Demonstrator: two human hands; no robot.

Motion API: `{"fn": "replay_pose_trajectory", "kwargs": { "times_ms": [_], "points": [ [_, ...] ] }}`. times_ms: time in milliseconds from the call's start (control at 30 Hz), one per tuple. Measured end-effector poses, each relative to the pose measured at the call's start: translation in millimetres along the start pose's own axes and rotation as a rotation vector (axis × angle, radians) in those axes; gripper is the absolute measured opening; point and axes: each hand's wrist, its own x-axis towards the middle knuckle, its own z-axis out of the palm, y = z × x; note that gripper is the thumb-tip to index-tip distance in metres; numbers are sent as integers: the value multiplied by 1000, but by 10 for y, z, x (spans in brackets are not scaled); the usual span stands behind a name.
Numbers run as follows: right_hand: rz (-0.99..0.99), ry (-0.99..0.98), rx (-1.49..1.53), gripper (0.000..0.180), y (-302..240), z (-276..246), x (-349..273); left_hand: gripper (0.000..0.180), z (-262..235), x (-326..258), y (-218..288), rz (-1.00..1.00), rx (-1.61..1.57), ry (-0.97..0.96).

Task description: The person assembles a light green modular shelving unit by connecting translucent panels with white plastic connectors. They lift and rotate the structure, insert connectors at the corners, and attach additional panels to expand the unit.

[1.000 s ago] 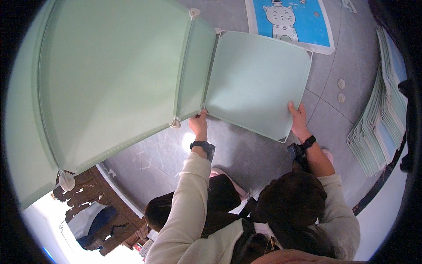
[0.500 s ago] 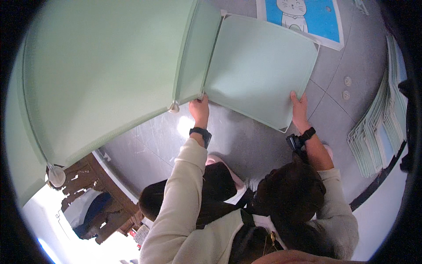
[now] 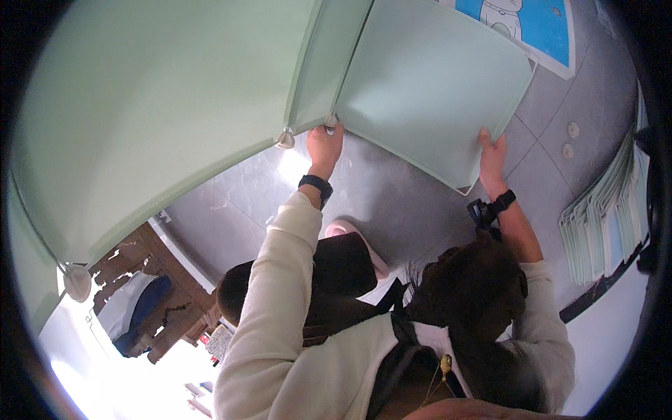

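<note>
A flat pale green square panel with a thin white frame stretches out between my hands. My left hand is closed on a white corner connector, where this panel meets a standing assembly of green panels. My right hand grips the panel's right edge near its lower corner, thumb on the face and fingers behind. Another white connector sits on the assembly's lower edge just left of my left hand. A further round connector is at the assembly's far left corner.
Several loose panels lean in a fanned stack at right. Two white round connectors lie on the grey tiles. A blue panel with a cat picture lies beyond the green one. Brown wooden furniture stands at lower left.
The view has shifted a little. Both hands and the panel sit slightly farther up and right in the picture, with my hands keeping their holds.
</note>
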Motion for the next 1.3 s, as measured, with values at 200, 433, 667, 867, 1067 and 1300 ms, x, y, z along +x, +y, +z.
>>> {"fn": "replay_pose_trajectory", "kwargs": {
  "times_ms": [200,433,667,867,1067,1300],
  "points": [
    [-7,18,-168,32,-143,6,-78,30,50,-46,6,-36,49,10],
    [-47,-83,-328,38,-41,-139,-18,43,62,-37,-30,-62,183,13],
    [241,-362,213,41,-200,-680,591,44,149,-243,835,-3,594,-801],
    [229,-345,240,40,-394,-663,798,27,-90,831,2364,296,814,-500],
    [154,-228,142,39,-392,-559,872,25,-158,2036,2769,834,1245,-257],
    [-120,54,69,43,-460,-302,1008,25,314,2902,2632,553,1395,-556]
  ]
}}
